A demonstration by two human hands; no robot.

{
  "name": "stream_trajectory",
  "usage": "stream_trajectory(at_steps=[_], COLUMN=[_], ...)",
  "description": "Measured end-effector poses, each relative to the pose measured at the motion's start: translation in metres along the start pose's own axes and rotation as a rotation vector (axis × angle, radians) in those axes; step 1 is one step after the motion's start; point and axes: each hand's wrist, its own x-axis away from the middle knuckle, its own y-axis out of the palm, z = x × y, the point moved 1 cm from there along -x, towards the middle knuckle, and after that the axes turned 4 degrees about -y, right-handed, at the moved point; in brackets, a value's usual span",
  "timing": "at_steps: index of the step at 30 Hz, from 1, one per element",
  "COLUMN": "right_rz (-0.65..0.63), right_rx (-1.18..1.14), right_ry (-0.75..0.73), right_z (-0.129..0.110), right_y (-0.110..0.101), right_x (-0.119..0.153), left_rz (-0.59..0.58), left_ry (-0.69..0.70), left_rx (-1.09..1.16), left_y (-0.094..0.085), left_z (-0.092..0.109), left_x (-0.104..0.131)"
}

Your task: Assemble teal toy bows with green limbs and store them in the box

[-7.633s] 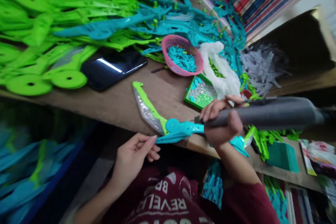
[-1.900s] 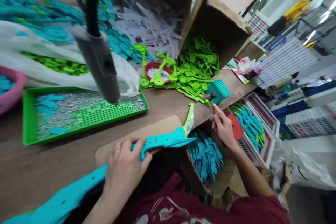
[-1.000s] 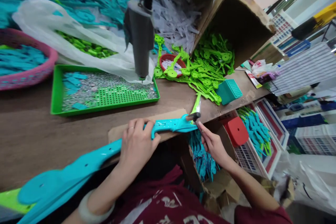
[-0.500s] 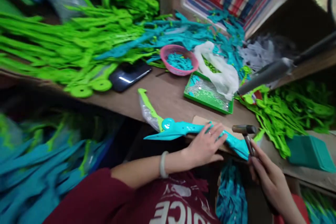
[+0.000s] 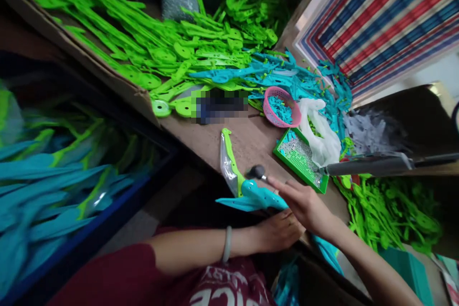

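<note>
A blue plastic piece [image 5: 256, 197] joined to a green part with a clear blade [image 5: 229, 165] lies at the table's near edge. My left hand [image 5: 279, 230] rests on the blue piece, its fingers partly covered by my other hand and too unclear to read. Above and across it, my right hand [image 5: 304, 203] is closed round a small hammer [image 5: 257, 171]. The hammer's dark head is over the round joint where blue and green meet, beside it in the view. Most of the handle is hidden by my fingers.
Behind are a pink basket [image 5: 268, 110] of small blue pieces, a green tray [image 5: 303, 165] of small metal parts and a white plastic bag [image 5: 317, 129]. Green parts [image 5: 150, 40] pile up at the back left. A blue bin [image 5: 143, 186] of assembled pieces stands left.
The view has turned and shifted. My right hand has moved the hammer left along the blue piece, from its right end to the round joint, and now crosses over my left hand.
</note>
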Motion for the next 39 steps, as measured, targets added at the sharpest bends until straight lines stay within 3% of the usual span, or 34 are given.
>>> stream_trajectory(at_steps=[3, 4, 5, 8, 9, 13, 17, 20, 23, 25, 27, 30, 33, 35, 39], right_rz=[0.385, 0.444, 0.440, 0.176, 0.146, 0.273, 0.055, 0.025, 0.162, 0.323, 0.474, 0.652, 0.724, 0.647, 0.340], right_rx=[-0.113, -0.129, -0.134, -0.141, -0.154, -0.152, 0.152, 0.450, 0.643, 0.730, 0.804, 0.885, 0.897, 0.846, 0.664], right_ry=[-0.003, 0.001, 0.006, 0.022, 0.045, 0.158, 0.252, 0.246, -0.029, -0.212, -0.244, 0.061, 0.491, 0.685, 0.877], right_z=[0.006, 0.010, 0.014, 0.026, 0.029, 0.035, 0.042, 0.050, 0.051, 0.050, 0.054, 0.083, 0.137, 0.178, 0.250], right_y=[0.009, 0.016, 0.025, 0.044, 0.046, 0.049, 0.064, 0.064, 0.047, 0.032, 0.016, -0.014, -0.053, -0.078, -0.110], right_x=[-0.037, -0.051, -0.065, -0.100, -0.107, -0.119, -0.128, -0.127, -0.096, -0.051, 0.007, 0.096, 0.149, 0.156, 0.131], left_rz=[0.037, 0.044, 0.049, 0.082, 0.106, 0.194, 0.206, 0.184, 0.054, -0.032, -0.065, -0.048, -0.024, -0.004, 0.013], left_ry=[0.173, 0.201, 0.222, 0.242, 0.242, 0.255, 0.284, 0.266, 0.215, 0.180, 0.181, 0.232, 0.257, 0.256, 0.244], left_rx=[-0.052, -0.076, -0.100, -0.177, -0.194, -0.199, -0.155, -0.074, -0.016, -0.015, -0.034, -0.060, -0.068, -0.084, -0.164], left_y=[-0.007, -0.008, -0.009, -0.010, -0.010, -0.009, -0.009, -0.012, -0.019, -0.023, -0.025, -0.021, -0.013, -0.009, -0.006], left_z=[-0.004, -0.005, -0.006, -0.007, -0.007, -0.010, -0.016, -0.020, -0.023, -0.025, -0.027, -0.030, -0.035, -0.039, -0.047], left_x=[0.003, 0.004, 0.005, 0.006, 0.006, 0.007, 0.010, 0.013, 0.011, 0.005, -0.006, -0.026, -0.042, -0.048, -0.050])
